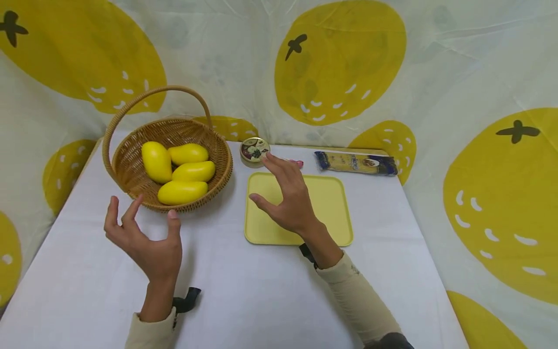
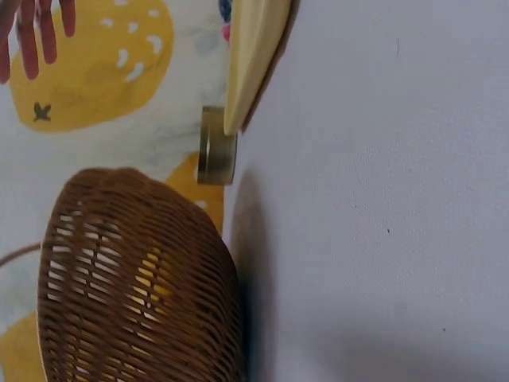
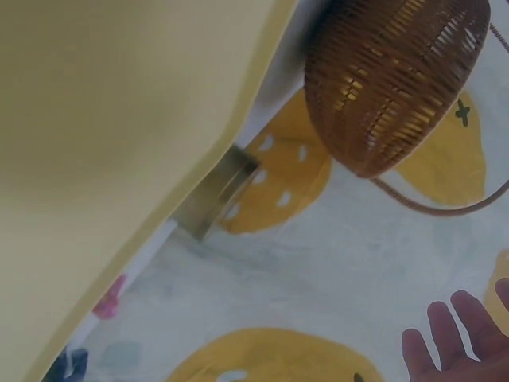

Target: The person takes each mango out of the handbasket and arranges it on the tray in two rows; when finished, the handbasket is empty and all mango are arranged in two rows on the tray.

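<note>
My left hand point(image 1: 148, 247) hovers over the white tablecloth just in front of the wicker basket point(image 1: 222, 177), fingers bent loosely and thumb apart, with nothing in it. Several yellow mangoes point(image 1: 180, 192) lie in the basket, which has a tall arched handle. Above the pale yellow tray point(image 1: 327, 203) is my right hand point(image 1: 289, 198), its fingers stretched forward and the thumb spread to the left. It holds nothing, and the tray carries nothing that shows. In the head view its fingertips overlap the edge of a round tin point(image 1: 249, 154) with a printed lid.
A packet in blue and gold wrapping point(image 1: 356, 163) lies at the back right of the table. A small pink item point(image 1: 299, 164) sits behind the tray, partly hidden by my right hand. Cloth with a yellow fruit print point(image 1: 340, 63) hangs behind and beside the table.
</note>
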Demonstrator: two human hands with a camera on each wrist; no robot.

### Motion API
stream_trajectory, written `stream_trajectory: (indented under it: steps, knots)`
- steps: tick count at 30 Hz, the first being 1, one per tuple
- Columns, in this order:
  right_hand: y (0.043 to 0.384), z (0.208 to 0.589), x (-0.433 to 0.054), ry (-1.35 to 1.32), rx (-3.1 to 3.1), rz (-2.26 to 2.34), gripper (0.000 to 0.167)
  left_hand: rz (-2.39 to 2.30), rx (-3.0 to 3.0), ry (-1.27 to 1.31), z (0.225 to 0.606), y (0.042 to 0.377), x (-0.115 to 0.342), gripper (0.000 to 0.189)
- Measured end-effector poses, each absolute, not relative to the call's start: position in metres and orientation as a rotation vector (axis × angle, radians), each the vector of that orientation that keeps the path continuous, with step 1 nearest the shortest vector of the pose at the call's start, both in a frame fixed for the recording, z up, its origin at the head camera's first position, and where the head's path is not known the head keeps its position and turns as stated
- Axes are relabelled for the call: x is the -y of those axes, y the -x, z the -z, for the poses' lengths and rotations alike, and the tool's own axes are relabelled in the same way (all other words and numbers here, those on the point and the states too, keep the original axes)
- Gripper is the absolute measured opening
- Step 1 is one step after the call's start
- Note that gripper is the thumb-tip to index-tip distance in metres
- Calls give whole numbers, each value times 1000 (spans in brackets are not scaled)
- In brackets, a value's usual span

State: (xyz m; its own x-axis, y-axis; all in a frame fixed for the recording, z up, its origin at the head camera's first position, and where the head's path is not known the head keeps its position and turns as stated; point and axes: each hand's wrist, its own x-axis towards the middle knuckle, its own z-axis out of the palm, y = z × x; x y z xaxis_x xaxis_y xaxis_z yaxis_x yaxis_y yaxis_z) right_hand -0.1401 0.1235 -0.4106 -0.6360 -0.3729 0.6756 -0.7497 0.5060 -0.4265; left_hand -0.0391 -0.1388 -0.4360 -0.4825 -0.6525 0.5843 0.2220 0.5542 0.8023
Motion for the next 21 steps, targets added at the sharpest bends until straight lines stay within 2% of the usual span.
stream_trajectory:
  steps: [11, 21]
  knots:
    - [142, 405, -80, -1043, 2202, -991, 73, 1414, 1968, -498, 466, 48, 171, 77]
    - [142, 400, -46, -1110, 2207, -975, 70, 1741, 1985, -533, 469, 58, 174, 98]
